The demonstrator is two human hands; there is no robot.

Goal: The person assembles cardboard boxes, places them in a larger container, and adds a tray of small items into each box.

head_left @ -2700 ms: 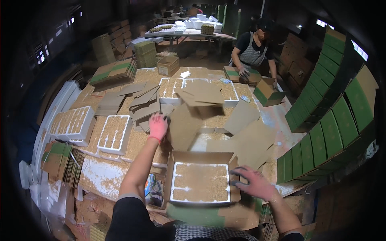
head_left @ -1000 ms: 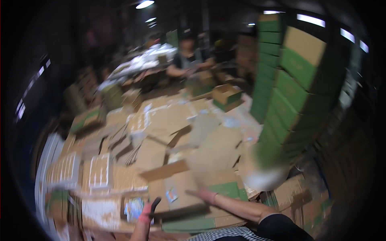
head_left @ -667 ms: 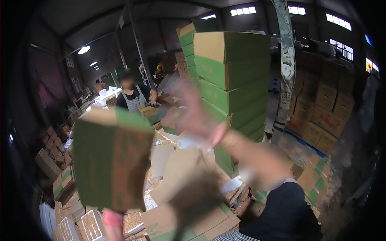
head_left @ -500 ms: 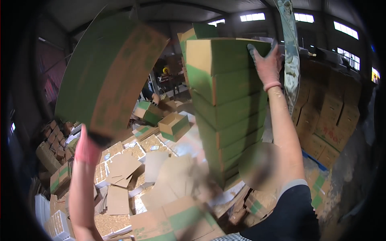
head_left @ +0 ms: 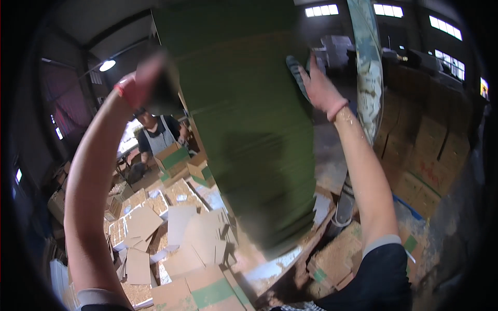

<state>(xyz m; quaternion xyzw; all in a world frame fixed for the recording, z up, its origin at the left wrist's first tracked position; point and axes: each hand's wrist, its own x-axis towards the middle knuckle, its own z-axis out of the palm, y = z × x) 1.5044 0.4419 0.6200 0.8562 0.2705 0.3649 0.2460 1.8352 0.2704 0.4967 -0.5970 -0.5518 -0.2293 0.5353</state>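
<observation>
1. High overhead in the head view, a big green carton [head_left: 249, 119] is raised, motion-blurred, filling the picture's middle.
2. Left hand [head_left: 139, 85] clasps its upper left edge and right hand [head_left: 319, 88] presses flat on its right face; one hand on either side probably steadies so wide a load. The left fingers curl on the edge; the right fingers [head_left: 298, 78] lie spread against the carton.
3. Below, a worktop [head_left: 176, 228] carries flat cardboard sheets [head_left: 142, 223] and filled trays [head_left: 181, 194].
4. Beyond, a person in an apron [head_left: 155, 137] handles a smaller green-banded box [head_left: 174, 158].
5. At right, brown cartons [head_left: 430, 150] stand stacked.
</observation>
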